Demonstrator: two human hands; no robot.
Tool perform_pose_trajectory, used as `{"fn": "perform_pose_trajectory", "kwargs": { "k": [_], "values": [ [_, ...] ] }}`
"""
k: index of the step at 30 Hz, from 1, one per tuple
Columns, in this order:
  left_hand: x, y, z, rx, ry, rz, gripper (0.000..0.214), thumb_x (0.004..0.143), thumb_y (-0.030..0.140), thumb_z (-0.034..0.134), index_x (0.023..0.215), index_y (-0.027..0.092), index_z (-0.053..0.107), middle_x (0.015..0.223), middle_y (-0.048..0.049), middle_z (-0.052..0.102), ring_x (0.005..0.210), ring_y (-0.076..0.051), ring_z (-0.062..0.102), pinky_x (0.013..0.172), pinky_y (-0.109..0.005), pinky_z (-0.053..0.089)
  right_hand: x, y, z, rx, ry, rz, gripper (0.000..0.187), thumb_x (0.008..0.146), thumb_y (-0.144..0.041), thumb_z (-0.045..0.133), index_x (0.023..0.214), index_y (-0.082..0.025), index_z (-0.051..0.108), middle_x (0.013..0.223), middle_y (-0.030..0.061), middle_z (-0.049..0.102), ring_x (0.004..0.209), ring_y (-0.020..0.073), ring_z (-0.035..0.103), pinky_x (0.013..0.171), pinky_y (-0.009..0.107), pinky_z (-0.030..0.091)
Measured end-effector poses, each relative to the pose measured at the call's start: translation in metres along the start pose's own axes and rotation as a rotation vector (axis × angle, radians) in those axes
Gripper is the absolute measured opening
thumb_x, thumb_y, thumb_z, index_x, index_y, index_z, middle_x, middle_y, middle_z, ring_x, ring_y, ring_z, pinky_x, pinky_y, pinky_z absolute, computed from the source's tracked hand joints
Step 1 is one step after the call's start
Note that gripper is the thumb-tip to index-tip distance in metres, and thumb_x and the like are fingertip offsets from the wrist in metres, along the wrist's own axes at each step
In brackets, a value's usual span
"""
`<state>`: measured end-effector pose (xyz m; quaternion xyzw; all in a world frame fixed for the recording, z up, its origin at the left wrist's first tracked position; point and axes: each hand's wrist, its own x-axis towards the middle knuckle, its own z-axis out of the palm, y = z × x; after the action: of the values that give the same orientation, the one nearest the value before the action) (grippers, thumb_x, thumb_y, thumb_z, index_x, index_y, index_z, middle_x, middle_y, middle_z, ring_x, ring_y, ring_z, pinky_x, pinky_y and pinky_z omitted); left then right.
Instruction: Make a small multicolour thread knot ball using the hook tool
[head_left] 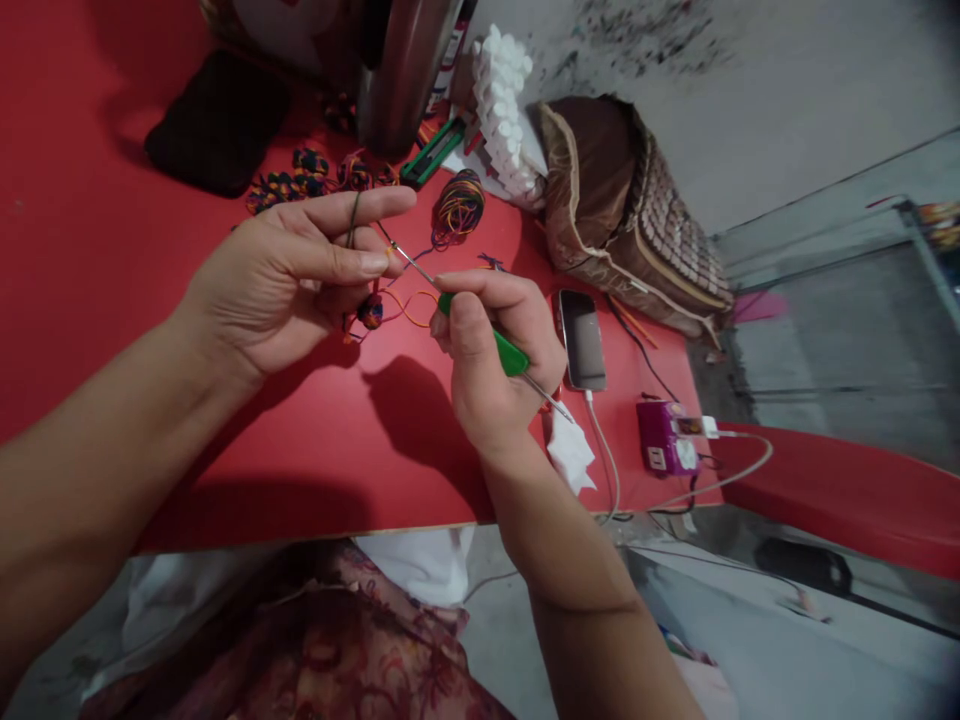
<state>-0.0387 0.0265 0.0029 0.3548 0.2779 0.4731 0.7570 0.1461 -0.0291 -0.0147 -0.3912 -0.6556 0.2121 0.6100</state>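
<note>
In the head view my right hand (499, 350) grips a crochet hook by its green handle (512, 352), its thin metal shaft pointing up and left. The hook's tip meets the yarn at the fingers of my left hand (281, 265). There the thumb pinches against the other fingers, while the index finger stretches out with a dark strand looped round it. A small multicoloured crochet piece (370, 312) hangs below the left fingers, and an orange strand runs from it toward my right hand. Behind the hands lies a ball of multicoloured yarn (459, 203).
On the red table (420, 440) lie a black pouch (217, 122), a green box cutter (433, 153), several crocheted pieces (289, 183) and a phone (581, 340) on a cable. A metal flask (405, 75), a brown bag (600, 190) and a purple power box (666, 438) stand around.
</note>
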Motion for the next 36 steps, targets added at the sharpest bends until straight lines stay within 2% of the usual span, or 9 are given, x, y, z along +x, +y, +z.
{"fn": "perform_pose_trajectory", "kwargs": {
  "k": [6,9,11,14,19,23,27,31,36],
  "values": [
    [-0.003,0.008,0.000,0.051,0.044,-0.102,0.054,0.070,0.006,0.084,0.121,0.024,0.076,0.077,-0.0001,0.073,0.080,-0.026,0.077,0.057,-0.033,0.055,0.003,-0.003,-0.005,0.056,-0.038,0.044,0.014,0.106,-0.034,0.065,0.108,-0.030,0.078,0.081,-0.0026,0.072,0.068,0.0125,0.069,0.062,0.028,0.060],
    [-0.004,0.011,0.008,0.072,0.104,-0.148,0.050,0.079,-0.001,0.063,0.125,0.013,0.075,0.072,0.0006,0.068,0.067,-0.016,0.071,0.059,-0.026,0.051,0.004,-0.002,-0.008,0.051,-0.064,0.096,0.017,0.106,-0.042,0.065,0.106,-0.032,0.078,0.080,-0.0018,0.072,0.067,0.0146,0.069,0.062,0.030,0.061],
    [-0.004,0.011,0.011,0.035,0.136,-0.142,0.051,0.077,-0.007,0.055,0.122,0.006,0.076,0.066,0.0006,0.067,0.059,-0.010,0.064,0.057,-0.018,0.042,0.005,0.002,-0.010,0.049,-0.081,0.117,0.017,0.104,-0.048,0.065,0.106,-0.035,0.077,0.078,-0.0014,0.072,0.064,0.0174,0.068,0.059,0.034,0.060],
    [-0.003,0.009,0.012,-0.061,0.121,-0.106,0.046,0.071,-0.008,0.059,0.111,0.003,0.080,0.062,-0.0021,0.069,0.059,-0.009,0.065,0.050,-0.014,0.035,0.004,0.011,-0.012,0.039,-0.095,0.130,0.020,0.102,-0.055,0.064,0.109,-0.039,0.074,0.074,-0.0009,0.070,0.060,0.0211,0.065,0.055,0.039,0.057],
    [-0.001,0.000,0.013,-0.073,0.030,-0.061,0.042,0.069,-0.006,0.069,0.107,0.008,0.082,0.065,0.0003,0.072,0.056,-0.011,0.064,0.050,-0.020,0.049,0.001,0.024,-0.006,0.041,-0.099,0.183,0.032,0.103,-0.065,0.055,0.111,-0.038,0.069,0.068,-0.0013,0.065,0.054,0.0212,0.059,0.048,0.038,0.047],
    [-0.003,-0.008,0.021,-0.044,0.055,0.021,0.040,0.068,-0.006,0.078,0.104,0.012,0.084,0.067,0.0018,0.074,0.054,-0.010,0.064,0.048,-0.020,0.051,0.001,0.025,-0.001,0.088,-0.102,0.184,0.030,0.104,-0.063,0.056,0.112,-0.036,0.066,0.069,-0.0029,0.065,0.053,0.0182,0.056,0.047,0.035,0.045],
    [-0.004,-0.010,0.024,-0.062,0.040,0.071,0.040,0.071,-0.008,0.077,0.106,0.011,0.083,0.068,0.0014,0.075,0.063,-0.012,0.072,0.055,-0.020,0.055,0.004,0.020,0.001,0.131,-0.068,0.172,0.025,0.104,-0.058,0.060,0.107,-0.034,0.066,0.067,-0.0039,0.061,0.053,0.0159,0.055,0.047,0.032,0.045],
    [-0.004,-0.009,0.025,-0.044,0.078,0.073,0.037,0.075,-0.006,0.077,0.106,0.012,0.084,0.079,-0.0015,0.079,0.065,-0.011,0.071,0.056,-0.020,0.054,0.007,0.019,0.002,0.236,-0.050,0.135,0.018,0.103,-0.052,0.065,0.102,-0.034,0.069,0.062,-0.0053,0.057,0.048,0.0150,0.051,0.042,0.031,0.040],
    [-0.003,-0.012,0.025,0.008,0.123,0.128,0.035,0.073,-0.004,0.081,0.102,0.016,0.086,0.074,0.0010,0.073,0.065,-0.009,0.067,0.057,-0.018,0.050,0.006,0.026,0.002,0.148,-0.036,0.136,0.025,0.101,-0.060,0.064,0.103,-0.036,0.068,0.062,-0.0048,0.060,0.046,0.0167,0.051,0.041,0.034,0.041]
  ]
}}
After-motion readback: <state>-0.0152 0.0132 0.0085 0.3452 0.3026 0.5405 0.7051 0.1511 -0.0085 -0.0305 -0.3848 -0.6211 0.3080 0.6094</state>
